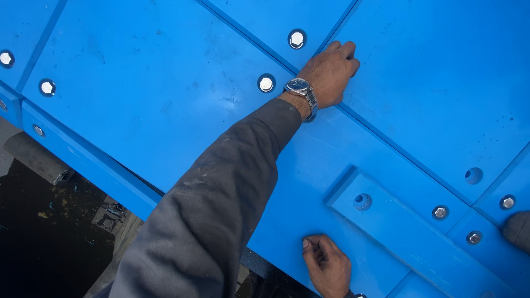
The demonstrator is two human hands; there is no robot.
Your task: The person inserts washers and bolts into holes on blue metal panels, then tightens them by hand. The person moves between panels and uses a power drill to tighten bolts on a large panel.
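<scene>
At the bottom of the frame, right of centre, the right hand [327,266] is laid on the lower edge of a blue panel [160,83]. Its thumb is pressed flat to the surface and its fingers are half curled. Whether anything is held in it cannot be told.

Just to its upper right, a raised blue block [408,232] is fixed slantwise on the panel, with a sunken hole [362,201] near its upper end. Two bolts [440,212] are seen beside the block, toward the right edge.

A grey sleeve [221,193] runs from the lower left up to the centre and ends at a wristwatch [298,86] with a metal band. Beyond it, top centre, the left hand [330,73] is closed into a loose fist, with its fingertips set on the seam [397,144] between two panels. Nothing can be made out in its grasp.

More bolts [266,83] are sunk in round recesses to the left of the watch and along the upper left. An open hole [473,175] is seen at the right.

Dark ground [38,232] and a grey slab [36,157] are seen at the lower left.
</scene>
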